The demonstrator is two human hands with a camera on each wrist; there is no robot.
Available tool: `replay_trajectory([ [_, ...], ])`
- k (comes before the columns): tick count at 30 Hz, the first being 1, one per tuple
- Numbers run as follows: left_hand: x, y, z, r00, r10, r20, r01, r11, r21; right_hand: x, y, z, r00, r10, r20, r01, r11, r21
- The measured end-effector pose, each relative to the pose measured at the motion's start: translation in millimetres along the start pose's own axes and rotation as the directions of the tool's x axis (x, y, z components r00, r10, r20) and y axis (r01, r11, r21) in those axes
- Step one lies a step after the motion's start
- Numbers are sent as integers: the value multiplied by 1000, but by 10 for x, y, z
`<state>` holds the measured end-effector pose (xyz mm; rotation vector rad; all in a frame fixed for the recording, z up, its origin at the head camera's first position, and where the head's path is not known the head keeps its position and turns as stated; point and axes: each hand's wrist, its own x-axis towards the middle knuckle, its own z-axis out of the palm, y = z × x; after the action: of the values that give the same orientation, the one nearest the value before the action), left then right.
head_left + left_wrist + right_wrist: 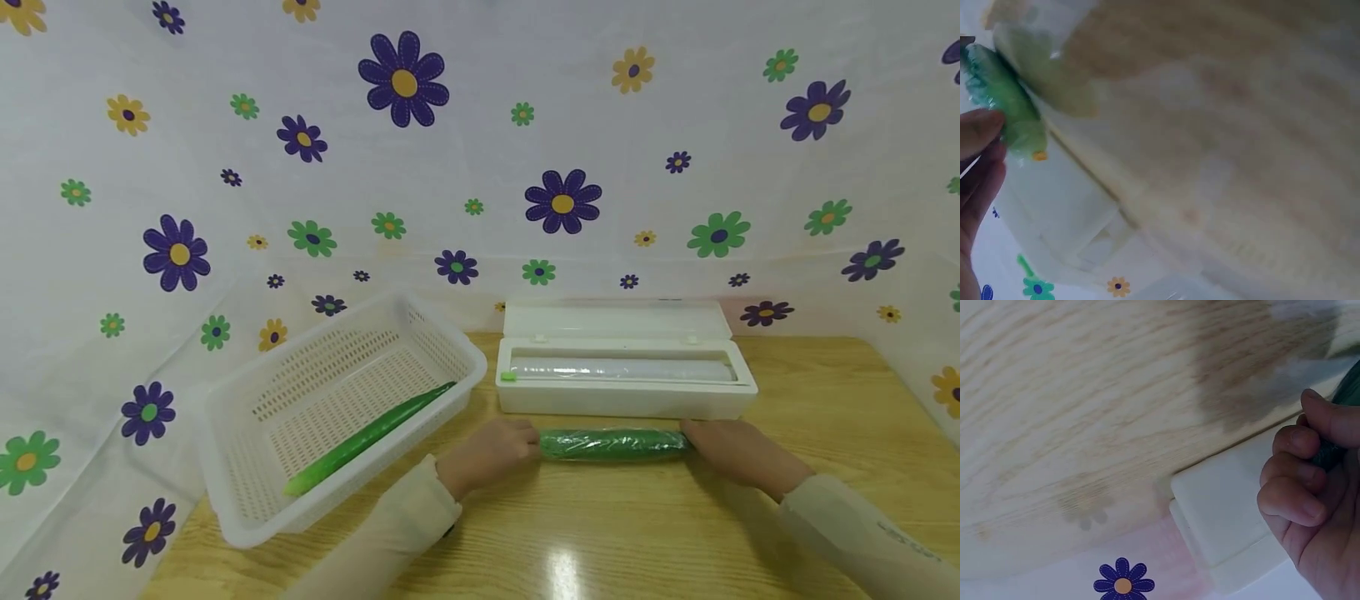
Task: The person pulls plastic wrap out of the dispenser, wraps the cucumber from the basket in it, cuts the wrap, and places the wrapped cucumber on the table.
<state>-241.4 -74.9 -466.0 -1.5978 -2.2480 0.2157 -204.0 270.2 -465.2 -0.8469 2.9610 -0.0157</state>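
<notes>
A green cucumber [615, 445] wrapped in shiny clear film lies level between the two hands, just in front of a white film dispenser box [626, 400]. My left hand [491, 455] holds its left end; in the left wrist view, thumb and fingers pinch the wrapped cucumber [1010, 100] near its tip. At the other end my right hand [738, 454] grips it, and the right wrist view shows curled fingers [1297, 475] with the thumb on the dark green end. A roll of clear film [622, 369] sits inside the box, whose lid [615, 319] stands raised.
To the left, a white perforated plastic basket [225, 492] holds another long cucumber [375, 429]. Everything stands on a wooden table [600, 533]. Behind it hangs a white cloth [480, 158] printed with flowers.
</notes>
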Motion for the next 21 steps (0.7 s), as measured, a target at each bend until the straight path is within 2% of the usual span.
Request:
replay_trajectory([
  [3, 38, -20, -40, 996, -41, 85, 54, 986, -155, -1, -1, 12, 1000, -11, -29, 11, 1000, -4],
  [6, 91, -49, -66, 975, -137, 172, 190, 920, -342, -16, 5, 30, 999, -21, -43, 21, 1000, -17],
  [8, 147, -65, -56, 956, -200, 213, 273, 873, -405, -28, 18, 43, 998, -29, -57, 27, 999, -26],
  [9, 176, -70, -44, 948, -226, 225, 302, 859, -413, -35, 25, 51, 997, -35, -68, 33, 999, -34],
  [10, 203, -74, -30, 940, -246, 236, 325, 854, -405, -40, 29, 57, 996, -40, -77, 37, 999, -39],
  [12, 253, -72, 28, 932, -259, 253, 338, 873, -351, -52, 32, 71, 995, -45, -88, 42, 998, -37],
  [14, 290, -61, 71, 927, -252, 278, 331, 897, -293, -62, 41, 86, 995, -55, -89, 52, 998, -41],
  [17, 332, -39, 104, 918, -237, 318, 325, 909, -261, -74, 54, 90, 997, -49, -67, 49, 999, -4],
  [19, 356, -26, 86, 912, -230, 339, 326, 909, -261, -82, 62, 57, 998, -36, -51, 37, 999, 29],
  [21, 377, -16, 61, 903, -235, 359, 345, 896, -280, -86, 54, -13, 998, -22, -56, 26, 998, 63],
])
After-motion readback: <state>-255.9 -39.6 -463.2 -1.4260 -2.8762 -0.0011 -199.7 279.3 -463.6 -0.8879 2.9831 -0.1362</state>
